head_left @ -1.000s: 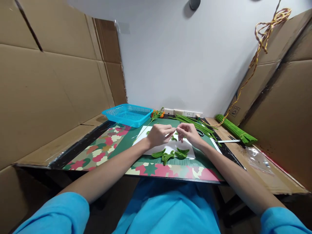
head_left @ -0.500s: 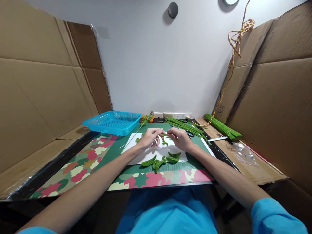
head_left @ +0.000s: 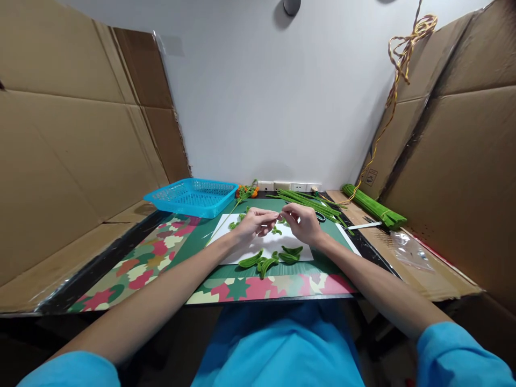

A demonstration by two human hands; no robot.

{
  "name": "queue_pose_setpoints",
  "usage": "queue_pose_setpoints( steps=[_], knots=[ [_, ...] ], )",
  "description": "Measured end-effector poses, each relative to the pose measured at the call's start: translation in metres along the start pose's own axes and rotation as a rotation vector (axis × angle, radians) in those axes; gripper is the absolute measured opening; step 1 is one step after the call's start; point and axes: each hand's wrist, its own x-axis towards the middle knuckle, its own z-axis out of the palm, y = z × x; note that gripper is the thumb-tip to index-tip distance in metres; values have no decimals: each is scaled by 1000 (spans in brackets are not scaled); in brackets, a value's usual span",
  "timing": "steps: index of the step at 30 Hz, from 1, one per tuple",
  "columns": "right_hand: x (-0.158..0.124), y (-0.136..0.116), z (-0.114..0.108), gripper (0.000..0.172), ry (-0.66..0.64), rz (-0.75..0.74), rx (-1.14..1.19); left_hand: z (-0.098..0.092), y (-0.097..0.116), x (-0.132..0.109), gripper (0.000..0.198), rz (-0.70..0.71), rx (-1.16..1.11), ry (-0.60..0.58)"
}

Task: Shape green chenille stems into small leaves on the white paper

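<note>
left hand (head_left: 255,222) and right hand (head_left: 304,221) look pinched tip to tip, can't tell on what tbh; leftmost green leaf (head_left: 250,259) lies bodyward, roughly sideways, nearer the left

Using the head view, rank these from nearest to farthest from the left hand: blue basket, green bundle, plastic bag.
1. Blue basket, left of the left hand
2. Green bundle, to the right
3. Plastic bag, farther right

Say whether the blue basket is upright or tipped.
Upright: the blue basket has its rim uppermost, with its perforated floor visible inside.
</note>
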Motion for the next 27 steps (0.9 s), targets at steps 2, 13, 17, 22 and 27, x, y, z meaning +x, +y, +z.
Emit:
queue_pose_setpoints(
  steps=[2,13,17,22,27],
  knots=[
    [2,-3,4,31,12,152,193,1,0,0,40,91,74,36],
    [5,5,4,40,-275,344,611,-5,-1,-4,39,415,493,94],
    [1,2,8,43,-211,273,433,-5,-5,0,40,328,395,62],
    [1,0,7,41,-181,293,425,-2,-4,1,36,180,219,13],
    [5,-3,-3,42,-253,213,308,-2,-3,3,25,-1,-65,-37]
  ],
)
